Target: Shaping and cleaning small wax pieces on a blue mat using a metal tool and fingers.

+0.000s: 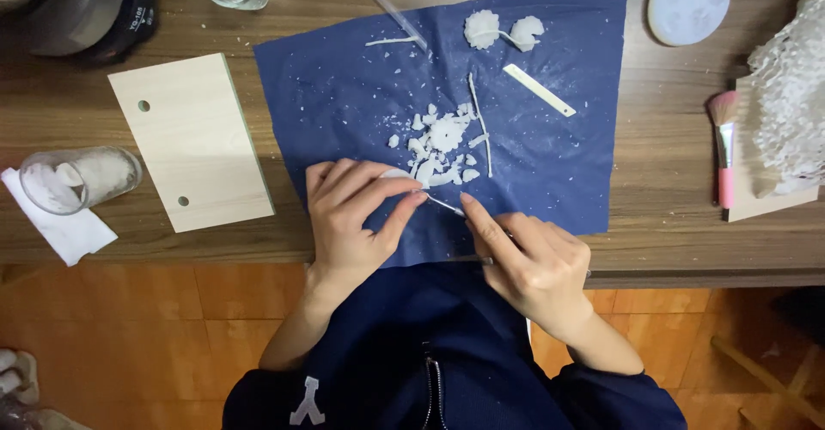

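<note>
Blue cloth (344,86) covers the wooden table (662,189) under your hands. Your left hand (352,215) pinches a small white piece (397,174) between thumb and fingers. Your right hand (537,262) grips a thin metal tool (443,204), its long axis slanting up-left, tip touching that piece. White scraps (443,138) lie just beyond your fingertips; a pale board (193,138) sits left of your left hand, orange floor below.

Chips (440,142) lie on the cloth (344,86), board (191,140) left, brush (724,151) right.
</note>
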